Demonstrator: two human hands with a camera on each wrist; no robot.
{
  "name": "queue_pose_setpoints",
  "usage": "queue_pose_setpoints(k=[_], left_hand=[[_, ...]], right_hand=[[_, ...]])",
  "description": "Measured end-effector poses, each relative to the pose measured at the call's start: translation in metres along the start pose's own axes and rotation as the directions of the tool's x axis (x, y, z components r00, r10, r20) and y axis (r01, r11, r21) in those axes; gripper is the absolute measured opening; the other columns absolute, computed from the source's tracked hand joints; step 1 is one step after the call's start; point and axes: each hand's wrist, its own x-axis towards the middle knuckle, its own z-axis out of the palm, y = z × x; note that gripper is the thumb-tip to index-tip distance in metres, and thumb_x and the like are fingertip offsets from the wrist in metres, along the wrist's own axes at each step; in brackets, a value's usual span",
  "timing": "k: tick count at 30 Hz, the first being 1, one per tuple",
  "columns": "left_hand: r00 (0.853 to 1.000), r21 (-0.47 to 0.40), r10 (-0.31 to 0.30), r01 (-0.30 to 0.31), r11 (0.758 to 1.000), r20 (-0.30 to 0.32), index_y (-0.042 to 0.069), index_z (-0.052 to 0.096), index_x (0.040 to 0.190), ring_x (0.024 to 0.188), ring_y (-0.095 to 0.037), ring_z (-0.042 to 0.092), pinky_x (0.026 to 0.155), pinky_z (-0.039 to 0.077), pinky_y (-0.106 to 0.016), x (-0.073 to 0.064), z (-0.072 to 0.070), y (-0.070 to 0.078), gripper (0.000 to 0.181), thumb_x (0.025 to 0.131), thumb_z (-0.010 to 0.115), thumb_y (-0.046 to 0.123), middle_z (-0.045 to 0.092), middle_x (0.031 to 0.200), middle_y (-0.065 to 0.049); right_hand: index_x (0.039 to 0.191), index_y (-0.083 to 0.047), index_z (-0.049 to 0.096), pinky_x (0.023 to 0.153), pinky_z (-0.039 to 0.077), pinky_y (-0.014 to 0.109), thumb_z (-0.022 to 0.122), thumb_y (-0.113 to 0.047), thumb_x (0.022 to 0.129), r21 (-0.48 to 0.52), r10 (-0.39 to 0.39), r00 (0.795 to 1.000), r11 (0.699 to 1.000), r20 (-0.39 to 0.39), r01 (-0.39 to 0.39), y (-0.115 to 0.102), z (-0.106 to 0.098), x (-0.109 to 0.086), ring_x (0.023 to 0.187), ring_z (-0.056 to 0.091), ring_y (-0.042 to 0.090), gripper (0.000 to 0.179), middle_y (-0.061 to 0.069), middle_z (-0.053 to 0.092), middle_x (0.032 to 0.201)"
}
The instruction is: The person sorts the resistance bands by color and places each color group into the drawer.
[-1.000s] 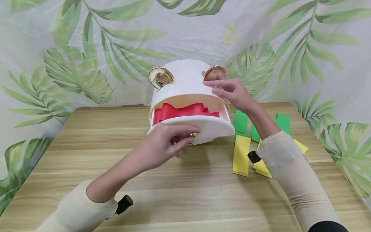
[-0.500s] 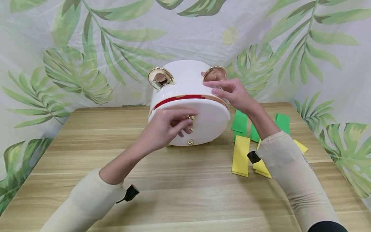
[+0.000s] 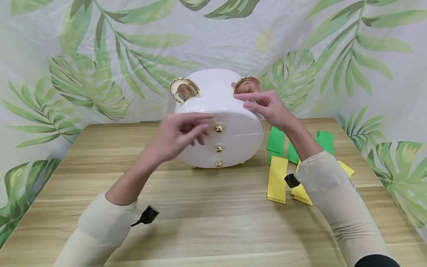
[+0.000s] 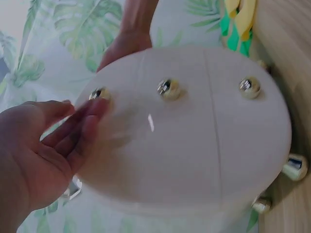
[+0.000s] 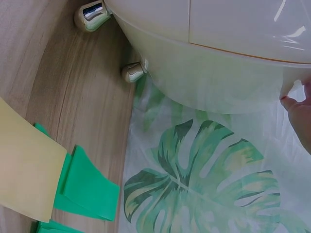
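Observation:
A white, rounded storage box [image 3: 210, 100] with gold bear-like ears stands on the table. Its rounded front [image 4: 160, 160] bears a column of gold knobs, and the drawer sits flush. My left hand [image 3: 176, 133] hovers beside the top knob [image 3: 218, 128], fingers loosely bent and holding nothing; the left wrist view shows its fingertips overlapping that knob. At the box's upper right, my right hand [image 3: 268, 105] holds the box around the right ear [image 3: 248, 85], thumb and index finger in front. Red strips seen earlier inside the drawer are hidden.
Green folded strips [image 3: 275, 140] and yellow folded strips [image 3: 277, 180] lie right of the box, partly under my right forearm. Small gold feet [image 5: 133, 72] support the box. A leaf-patterned cloth [image 3: 133, 55] hangs behind the wooden table [image 3: 207, 222].
The drawer has swung up from open to closed, covering the red strips. My left hand rose with it, then came off the top knob toward the left. My right hand stayed put.

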Motion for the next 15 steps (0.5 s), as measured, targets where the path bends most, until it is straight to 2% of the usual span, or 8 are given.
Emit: queue_pose_setpoints(k=[2, 4, 7, 9, 11, 15], left_hand=[[0.994, 0.013, 0.045, -0.044, 0.999, -0.101, -0.009, 0.073, 0.116, 0.054, -0.019, 0.065, 0.051, 0.052, -0.023, -0.002, -0.009, -0.002, 0.024, 0.093, 0.067, -0.013, 0.073, 0.077, -0.015], [0.977, 0.041, 0.087, -0.08, 0.996, -0.197, -0.011, 0.073, 0.11, 0.051, -0.012, 0.06, 0.049, 0.049, -0.018, -0.003, -0.018, -0.007, 0.021, 0.09, 0.068, -0.016, 0.069, 0.071, -0.012], [0.953, 0.127, 0.108, -0.075, 0.989, -0.284, -0.01, 0.075, 0.105, 0.058, -0.004, 0.055, 0.055, 0.048, -0.014, -0.002, -0.027, -0.017, 0.019, 0.088, 0.071, -0.015, 0.062, 0.072, -0.006], [0.95, 0.166, 0.08, -0.03, 0.986, -0.303, -0.008, 0.076, 0.105, 0.065, -0.002, 0.054, 0.059, 0.046, -0.013, -0.002, -0.03, -0.024, 0.018, 0.089, 0.071, -0.012, 0.059, 0.076, -0.003], [0.955, 0.182, 0.036, 0.019, 0.983, -0.294, -0.006, 0.077, 0.108, 0.074, -0.004, 0.054, 0.065, 0.046, -0.014, -0.001, -0.033, -0.03, 0.018, 0.092, 0.07, -0.008, 0.06, 0.084, -0.005], [0.967, 0.151, -0.045, 0.086, 0.985, -0.252, -0.003, 0.076, 0.117, 0.09, -0.012, 0.053, 0.078, 0.045, -0.022, 0.003, -0.035, -0.037, 0.022, 0.098, 0.067, 0.0, 0.06, 0.1, -0.01]], right_hand=[[0.125, -0.009, 0.076, 0.08, 0.057, 0.027, 0.061, -0.003, 0.099, 0.001, 0.0, 1.0, 1.0, -0.003, 0.0, 0.0, 0.0, 0.0, 0.123, 0.055, 0.018, 0.031, -0.003, 0.074, 0.124], [0.125, -0.01, 0.077, 0.081, 0.057, 0.027, 0.06, -0.003, 0.099, 0.003, 0.0, 1.0, 1.0, -0.003, 0.0, 0.0, 0.0, 0.0, 0.123, 0.054, 0.018, 0.031, -0.003, 0.074, 0.124], [0.125, -0.01, 0.077, 0.081, 0.057, 0.027, 0.06, -0.003, 0.099, 0.002, 0.003, 1.0, 1.0, -0.005, -0.003, 0.0, 0.0, 0.0, 0.123, 0.055, 0.018, 0.031, -0.004, 0.074, 0.124], [0.125, -0.009, 0.076, 0.081, 0.057, 0.027, 0.06, -0.004, 0.099, -0.005, 0.003, 1.0, 1.0, -0.004, -0.003, 0.0, 0.0, 0.0, 0.123, 0.056, 0.018, 0.031, -0.003, 0.073, 0.126], [0.126, -0.009, 0.076, 0.081, 0.057, 0.027, 0.061, -0.004, 0.099, -0.009, 0.006, 1.0, 1.0, -0.004, -0.006, 0.0, 0.0, 0.0, 0.123, 0.056, 0.018, 0.031, -0.002, 0.073, 0.127], [0.126, -0.008, 0.075, 0.081, 0.057, 0.027, 0.061, -0.003, 0.098, -0.017, 0.01, 1.0, 1.0, -0.005, -0.01, 0.0, 0.0, 0.0, 0.125, 0.055, 0.019, 0.032, 0.002, 0.071, 0.131]])
